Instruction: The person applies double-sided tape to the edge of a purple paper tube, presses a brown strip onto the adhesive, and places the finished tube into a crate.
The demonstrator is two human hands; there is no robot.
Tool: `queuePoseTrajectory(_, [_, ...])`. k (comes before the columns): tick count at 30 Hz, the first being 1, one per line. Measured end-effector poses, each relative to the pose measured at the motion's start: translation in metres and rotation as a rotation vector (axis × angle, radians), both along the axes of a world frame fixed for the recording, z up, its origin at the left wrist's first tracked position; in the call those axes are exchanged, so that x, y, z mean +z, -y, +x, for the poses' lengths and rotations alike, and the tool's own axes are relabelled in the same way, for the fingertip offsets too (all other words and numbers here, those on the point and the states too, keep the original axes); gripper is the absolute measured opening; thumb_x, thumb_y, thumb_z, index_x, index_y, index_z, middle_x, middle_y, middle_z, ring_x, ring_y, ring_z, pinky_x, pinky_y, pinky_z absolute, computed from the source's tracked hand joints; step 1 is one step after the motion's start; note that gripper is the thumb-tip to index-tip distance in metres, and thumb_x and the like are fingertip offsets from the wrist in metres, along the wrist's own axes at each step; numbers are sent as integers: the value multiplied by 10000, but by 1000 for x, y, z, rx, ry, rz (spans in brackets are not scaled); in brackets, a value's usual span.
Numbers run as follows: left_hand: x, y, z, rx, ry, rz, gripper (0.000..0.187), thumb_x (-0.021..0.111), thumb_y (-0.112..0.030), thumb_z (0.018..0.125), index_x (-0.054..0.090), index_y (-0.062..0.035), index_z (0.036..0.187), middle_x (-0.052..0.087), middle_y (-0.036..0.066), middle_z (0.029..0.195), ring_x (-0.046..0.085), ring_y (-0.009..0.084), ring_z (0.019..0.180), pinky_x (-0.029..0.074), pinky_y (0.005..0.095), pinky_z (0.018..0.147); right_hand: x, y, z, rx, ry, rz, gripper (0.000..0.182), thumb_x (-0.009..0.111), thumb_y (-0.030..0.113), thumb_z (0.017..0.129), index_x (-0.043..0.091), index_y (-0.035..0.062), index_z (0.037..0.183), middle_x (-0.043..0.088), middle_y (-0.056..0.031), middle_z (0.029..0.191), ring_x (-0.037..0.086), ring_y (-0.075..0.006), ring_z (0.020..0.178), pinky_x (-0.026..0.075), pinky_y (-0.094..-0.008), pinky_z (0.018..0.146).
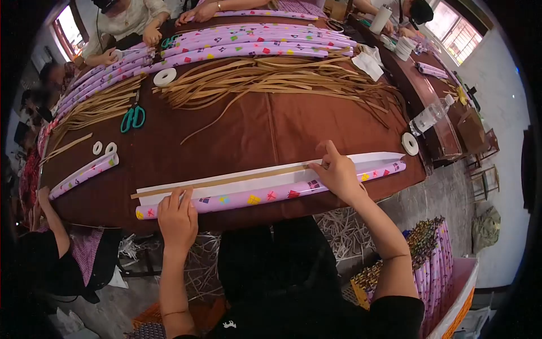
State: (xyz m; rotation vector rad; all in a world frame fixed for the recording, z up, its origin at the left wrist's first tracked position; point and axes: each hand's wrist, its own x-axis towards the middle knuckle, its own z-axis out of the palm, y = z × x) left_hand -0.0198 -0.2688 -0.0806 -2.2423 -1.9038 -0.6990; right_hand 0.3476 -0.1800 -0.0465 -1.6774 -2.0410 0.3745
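A roll of pink patterned paper [271,195] lies along the front edge of the table, its white inner side [243,182] folded out at the back. On that white flap rests a long tan strip [226,182]. My left hand [178,213] lies over the roll near its left end, fingertips on the strip, fingers loosely spread. Farther right, my right hand [334,172] has its thumb and index finger at the strip's right end, the index finger bent up; whether they pinch the strip is too small to tell.
Tan strips [265,76], patterned rolls [248,50], green-handled scissors [133,117] and a white tape roll [165,77] lie farther back. At right are another tape roll [410,144] and a bottle [432,116]. Co-workers' hands [152,34] are across the table; a person's arm [53,220] is at left.
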Motion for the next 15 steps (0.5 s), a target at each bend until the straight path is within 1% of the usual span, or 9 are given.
queuePoseTrajectory(5, [1,1,0,21,-25,-17,319,542,-170,895,651,-45,1168,594,130,1150,551,314,991,441,444,891,0,0,-2,-10,2,-29,423,752,164,783,481,114,1104,598,-94,653,626,-339,635,463,-445,556])
queuePoseTrajectory(7, [11,0,12,45,-17,-73,324,574,-228,890,663,-60,1152,588,152,1139,541,331,1013,423,462,927,0,-1,-4,-10,6,-36,427,751,165,780,479,117,1105,597,-94,653,628,-338,636,466,-447,560])
queuePoseTrajectory(8, [13,-1,17,51,-20,-73,324,574,-228,890,663,-60,1152,588,152,1139,541,331,1013,423,462,927,0,-1,-4,-12,7,-18,432,752,169,777,478,121,1107,599,-92,652,631,-335,638,473,-446,566])
queuePoseTrajectory(11, [11,-4,38,117,-262,82,379,632,-327,853,670,-70,1130,588,176,1121,526,351,1042,382,491,976,-3,-2,-5,-22,20,-10,441,755,177,772,477,127,1111,602,-86,653,639,-330,642,484,-441,574])
queuePoseTrajectory(13, [11,-11,60,30,-227,126,383,633,-329,851,665,-49,1110,598,166,1109,533,338,1037,391,485,966,-5,-2,-4,-35,35,-19,445,757,180,771,476,129,1112,605,-83,654,643,-328,646,489,-437,576])
queuePoseTrajectory(14, [8,-15,76,-15,-178,132,385,626,-332,845,656,-18,1064,608,155,1104,539,329,1030,400,486,955,-6,-2,-5,-37,22,8,442,764,175,764,490,114,1105,581,-75,612,626,-309,611,468,-419,555])
queuePoseTrajectory(15, [7,-19,92,-53,-141,124,387,624,-333,838,650,-8,1046,610,151,1098,543,324,1025,410,479,946,-7,-2,-5,-38,10,35,440,771,170,757,503,98,1098,557,-68,570,610,-290,576,447,-402,534])
